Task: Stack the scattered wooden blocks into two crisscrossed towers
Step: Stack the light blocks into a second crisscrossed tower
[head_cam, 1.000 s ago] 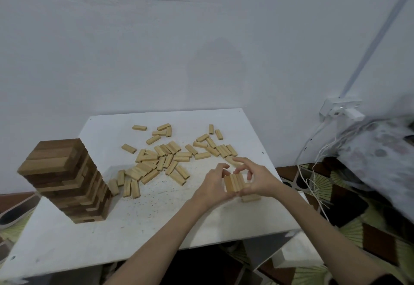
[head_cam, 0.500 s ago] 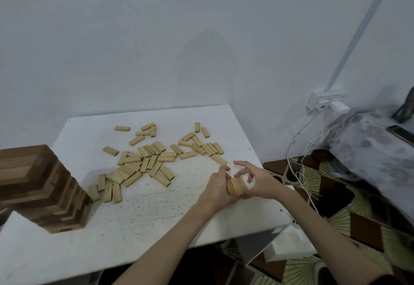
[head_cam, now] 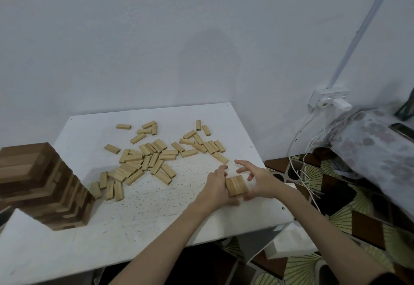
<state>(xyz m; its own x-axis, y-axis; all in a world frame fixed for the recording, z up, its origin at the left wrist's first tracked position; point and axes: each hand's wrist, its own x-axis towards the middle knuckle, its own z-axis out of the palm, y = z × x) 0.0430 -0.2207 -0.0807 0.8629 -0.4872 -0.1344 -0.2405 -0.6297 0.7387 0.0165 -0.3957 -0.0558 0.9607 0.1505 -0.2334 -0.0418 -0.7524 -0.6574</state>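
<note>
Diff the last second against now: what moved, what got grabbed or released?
The right hand has opened, fingers lifted and spread off the small light block stack, which it pinched before. The left hand stays against the stack's left side. The stack remains near the table's right edge. Scattered blocks and the dark tower look unchanged; the camera swung right.

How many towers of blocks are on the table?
2. A tall dark tower stands at the table's left edge. A very low light stack, just begun, sits between the left hand and right hand.
</note>
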